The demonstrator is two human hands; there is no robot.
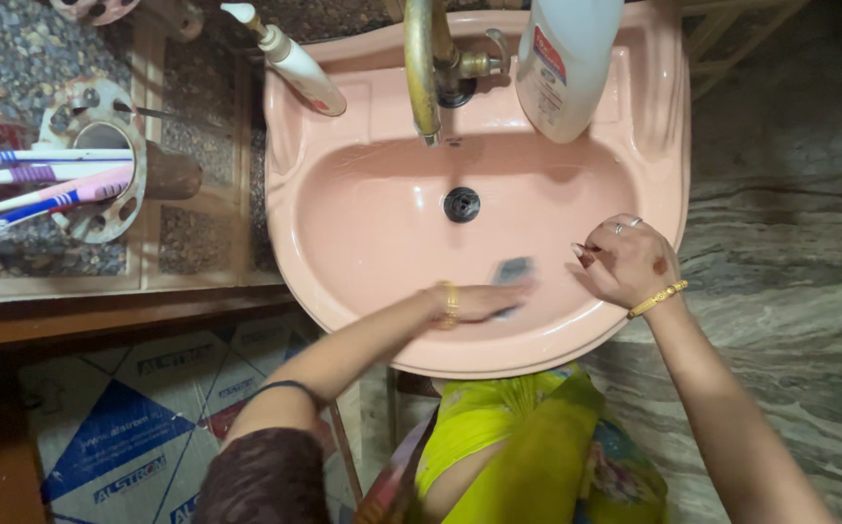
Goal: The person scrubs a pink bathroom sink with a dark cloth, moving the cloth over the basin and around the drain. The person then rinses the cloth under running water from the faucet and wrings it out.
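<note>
Basin: a pink ceramic washbasin (363, 243) fills the centre, its dark round drain (461, 204) near the middle and a worn brass tap (422, 68) overhanging at 12 o'clock.
Floor: grey veined stone (790, 291) runs from 3 to 5 o'clock.
Bottles: a large white plastic bottle with a red and blue label (562, 63) stands on the basin's back ledge at 1 o'clock, within easy reach; a smaller white tube (290, 60) leans at 11 o'clock.
Holder: a perforated metal cup of toothbrushes (101, 175) sits on the speckled counter at 9 o'clock.
Right hand: the right hand (627, 260), wearing rings and a gold bangle, is loosely curled with its fingers drawn in on the basin's rim at 3 o'clock, apparently bracing; it holds nothing I can see.
Left hand: the left hand (474, 303) reaches into the bowl at 6 o'clock, fingers together and flattened over the pad, blurred.
Pad: a small grey-blue scrubbing pad (512, 273) lies under those fingertips against the bowl's inner wall, below the drain, seemingly pressed there to rub the surface.
</note>
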